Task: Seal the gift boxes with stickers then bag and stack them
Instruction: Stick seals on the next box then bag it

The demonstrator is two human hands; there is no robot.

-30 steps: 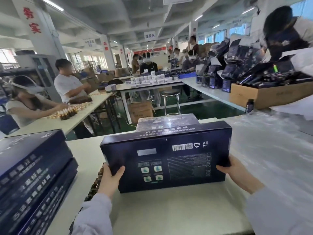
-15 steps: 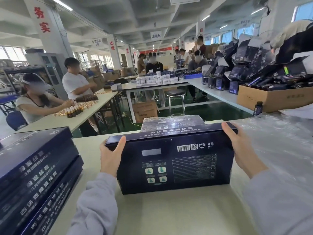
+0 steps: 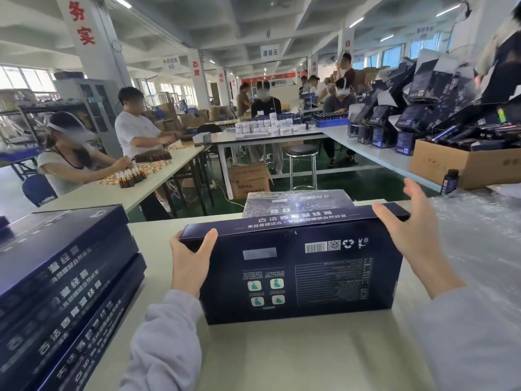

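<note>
The dark gift box (image 3: 310,266) stood on its long edge at the middle of the pale table (image 3: 282,356), its printed back panel facing the wearer; the left hand (image 3: 189,261) gripped its ten o'clock corner, thumb laid on the near face and fingers wrapped behind; the right hand (image 3: 417,235) was at the two o'clock corner with fingers straight and spread wide, holding nothing, and whether its palm touched the card could not be told. The box looked like stiff printed cardboard, broad and flat, probably light for its size though its contents were hidden; the glossy faces would likely be somewhat slippery, so the short ends or corners seemed the surest places to take hold, one hand at each, rather than the wide panels, which might dent under pressure. A box already wrapped in clear film (image 3: 296,203) lay just behind at twelve o'clock; a stack of like boxes (image 3: 62,277) sat at nine o'clock; a heap of clear plastic bags (image 3: 479,235) lay at three o'clock, thin, limp and likely to cling.
</note>
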